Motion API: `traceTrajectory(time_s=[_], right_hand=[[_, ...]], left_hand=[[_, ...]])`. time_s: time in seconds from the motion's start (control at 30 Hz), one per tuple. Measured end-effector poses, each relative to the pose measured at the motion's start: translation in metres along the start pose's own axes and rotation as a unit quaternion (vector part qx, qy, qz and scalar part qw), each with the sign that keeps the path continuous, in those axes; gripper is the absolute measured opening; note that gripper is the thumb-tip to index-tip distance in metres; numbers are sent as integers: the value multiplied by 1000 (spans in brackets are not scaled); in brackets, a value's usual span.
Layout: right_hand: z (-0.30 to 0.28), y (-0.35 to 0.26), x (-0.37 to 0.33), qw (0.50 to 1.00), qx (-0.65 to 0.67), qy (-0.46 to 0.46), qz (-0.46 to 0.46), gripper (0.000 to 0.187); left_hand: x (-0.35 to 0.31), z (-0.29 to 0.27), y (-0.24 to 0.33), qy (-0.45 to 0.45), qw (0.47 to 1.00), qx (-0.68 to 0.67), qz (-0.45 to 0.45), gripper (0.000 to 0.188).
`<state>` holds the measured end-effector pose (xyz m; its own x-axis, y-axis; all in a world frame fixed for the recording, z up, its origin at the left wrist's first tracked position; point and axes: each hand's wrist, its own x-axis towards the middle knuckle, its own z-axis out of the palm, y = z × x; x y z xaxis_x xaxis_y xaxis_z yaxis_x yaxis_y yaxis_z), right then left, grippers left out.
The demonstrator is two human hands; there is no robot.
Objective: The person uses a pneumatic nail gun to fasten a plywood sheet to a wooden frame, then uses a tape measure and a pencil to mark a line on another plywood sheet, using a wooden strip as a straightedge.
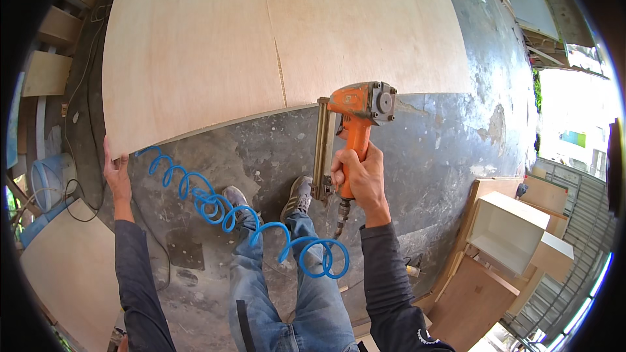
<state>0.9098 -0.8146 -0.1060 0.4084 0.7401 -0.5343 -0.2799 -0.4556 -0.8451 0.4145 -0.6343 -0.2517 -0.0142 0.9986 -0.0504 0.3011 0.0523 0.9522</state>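
A large pale plywood sheet (pixel 215 32) fills the upper middle, with a thin crack running down near its centre. At its near left corner my left hand (pixel 118 179) grips the edge, one finger along the side. My right hand (pixel 364 176) is wrapped round the handle of an orange pneumatic nail gun (pixel 357 132). The gun's head is up, with its nose beside the near edge of the sheet; whether it touches cannot be seen. A coiled blue air hose (pixel 225 208) runs from the gun's lower fitting towards the sheet's left corner.
My feet stand on a stained grey floor (pixel 417 156) below the sheet. White box units (pixel 505 231) and brown panels (pixel 473 296) are at the lower right. Another pale board (pixel 72 274) lies at the lower left, near a bluish bucket (pixel 51 179). Dark cables cross the left floor.
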Motion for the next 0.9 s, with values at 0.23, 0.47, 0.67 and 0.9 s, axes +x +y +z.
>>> traceTrajectory(time_s=[0.23,0.47,0.67,0.9], right_hand=[[8,-7,12,999,-35,-9,14,22],[9,-20,15,995,-94,-22,23,21],[0,-10,17,999,-38,-25,21,21],[8,-3,15,999,-8,-32,14,17]], left_hand=[[2,-4,-7,3,1000,7,0,82],[-1,-2,-6,9,1000,9,7,80],[-1,-5,-9,2,1000,6,-3,78],[1,-3,-10,-3,1000,-11,-2,77]])
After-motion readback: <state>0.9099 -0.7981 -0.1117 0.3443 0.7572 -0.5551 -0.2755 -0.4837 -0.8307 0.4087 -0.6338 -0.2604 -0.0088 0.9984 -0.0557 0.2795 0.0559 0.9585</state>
